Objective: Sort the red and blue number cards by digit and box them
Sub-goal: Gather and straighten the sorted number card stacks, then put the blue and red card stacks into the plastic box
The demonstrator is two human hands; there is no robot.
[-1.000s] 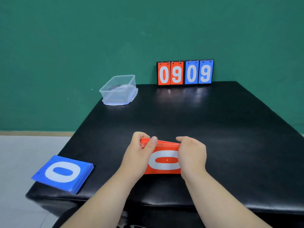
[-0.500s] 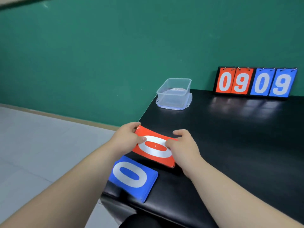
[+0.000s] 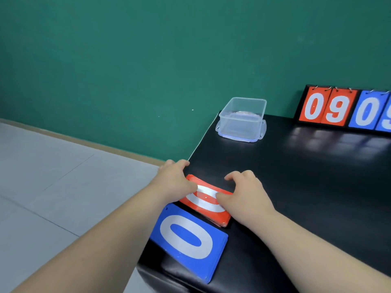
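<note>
A stack of red number cards (image 3: 206, 205) with a white 0 on top lies near the table's left edge. My left hand (image 3: 174, 182) grips its left end and my right hand (image 3: 246, 194) grips its right end, thumbs on the top card. Just in front of it, at the table's front left corner, lies a stack of blue cards (image 3: 188, 240) showing a white 0, touching or nearly touching the red stack. A clear plastic box (image 3: 243, 118) stands open on its lid at the far left corner.
A black flip scoreboard (image 3: 340, 108) reading 0 9 in red and 0 9 in blue stands at the table's back edge against the green wall. The black table (image 3: 306, 176) drops off on the left to a grey floor.
Both hands have carried the red stack from the table's front middle to the left, down beside the blue stack. The camera has swung left with them.
</note>
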